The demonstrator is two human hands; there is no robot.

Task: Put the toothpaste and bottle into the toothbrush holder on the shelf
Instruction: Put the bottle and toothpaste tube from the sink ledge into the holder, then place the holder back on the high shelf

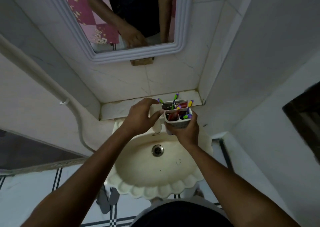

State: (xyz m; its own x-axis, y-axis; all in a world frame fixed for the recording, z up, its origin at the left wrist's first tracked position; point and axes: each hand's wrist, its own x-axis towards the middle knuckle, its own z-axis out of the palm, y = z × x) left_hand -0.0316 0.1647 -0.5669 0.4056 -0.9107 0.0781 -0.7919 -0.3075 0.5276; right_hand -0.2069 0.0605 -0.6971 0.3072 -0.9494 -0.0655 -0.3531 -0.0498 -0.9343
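Right hand [186,131] grips the holder [177,116]; left hand [141,117], fingers curled, perhaps pinches its rim. Steady it upright while seating the toothpaste [173,115].

This is a small home bathroom. A cream ceramic washbasin with a scalloped front rim [155,190] and a round metal drain [157,150] sits below a narrow white tiled shelf [117,109] set into a recess of pale marbled wall tiles [131,81]. A mirror in a moulded white frame [121,57] hangs above. At the shelf's right end is a white divided plastic toothbrush holder [178,121] filled with colourful brushes. A white pipe [43,77] runs down the left wall.
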